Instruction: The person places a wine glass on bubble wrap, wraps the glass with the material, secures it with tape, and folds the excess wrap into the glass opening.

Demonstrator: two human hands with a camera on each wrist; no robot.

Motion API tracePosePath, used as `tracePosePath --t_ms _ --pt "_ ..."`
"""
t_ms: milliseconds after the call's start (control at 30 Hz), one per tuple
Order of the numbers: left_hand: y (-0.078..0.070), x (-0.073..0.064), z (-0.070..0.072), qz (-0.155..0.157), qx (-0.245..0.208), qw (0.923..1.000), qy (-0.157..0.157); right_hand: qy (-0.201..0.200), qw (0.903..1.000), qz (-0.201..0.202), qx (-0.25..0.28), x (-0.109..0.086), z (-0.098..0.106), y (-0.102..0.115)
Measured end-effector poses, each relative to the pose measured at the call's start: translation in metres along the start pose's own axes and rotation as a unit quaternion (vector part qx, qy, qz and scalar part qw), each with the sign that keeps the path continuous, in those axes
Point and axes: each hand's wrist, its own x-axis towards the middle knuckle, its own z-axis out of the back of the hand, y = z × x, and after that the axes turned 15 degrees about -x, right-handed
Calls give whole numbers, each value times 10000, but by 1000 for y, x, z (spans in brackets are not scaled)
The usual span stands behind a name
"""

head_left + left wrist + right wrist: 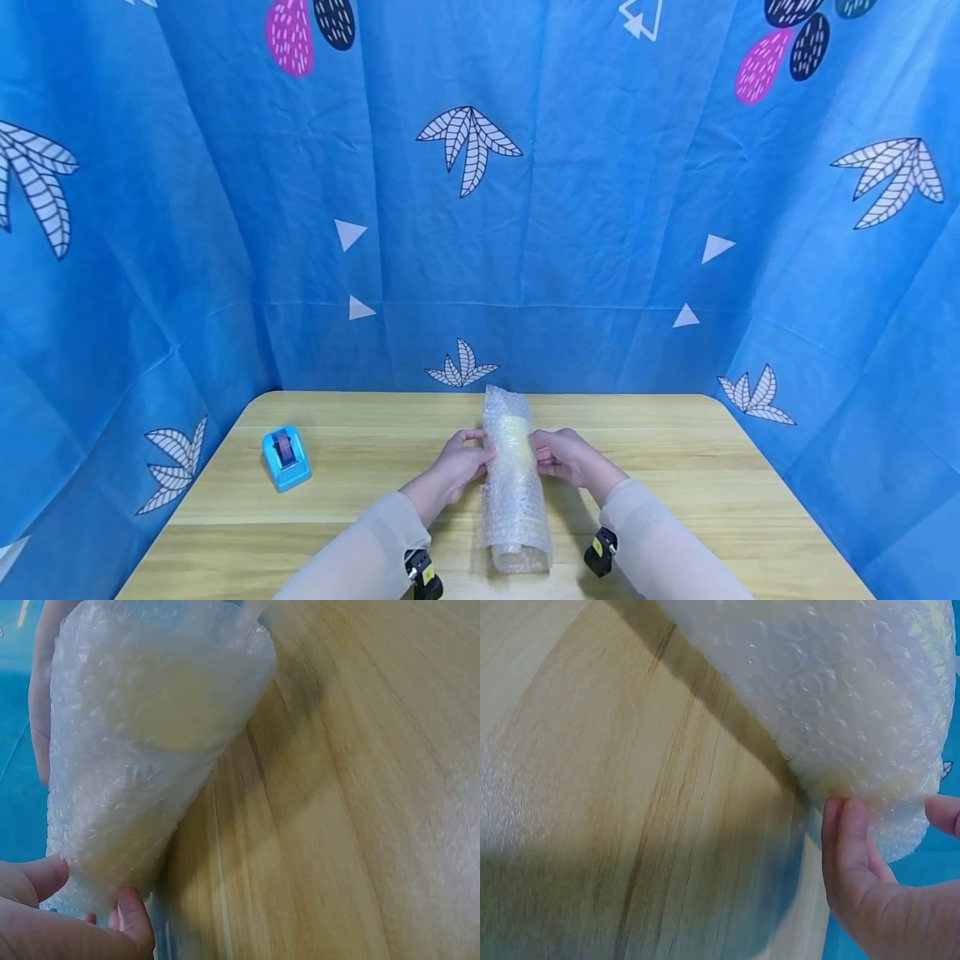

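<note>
A long bundle of clear bubble wrap (514, 500) stretches from the middle of the table towards its near edge. Something pale yellow shows blurred through the wrap; its kind is hidden. On the left side, my left hand (457, 467) grips the bundle between thumb and fingers, as the left wrist view of the wrap (142, 772) also shows. Opposite it, my right hand (572, 458) holds the right side, with its fingers (847, 832) against the bubbles and the thumb on the other side. The near end of the roll is loosely open.
A blue tape dispenser (287, 458) with a dark roll stands on the left of the wooden table (675, 517). Blue patterned curtains (570, 250) hang behind the table and along both its sides.
</note>
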Motion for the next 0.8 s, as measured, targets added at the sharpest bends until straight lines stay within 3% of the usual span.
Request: tracePosePath --t_ms 367,800 --pt "-1 0 1 -38 341 9993 115 -78 10000 2 -13 0 2 -1" --pt "2 3 -2 -391 567 9976 83 55 9999 -90 -115 0 1 -3"
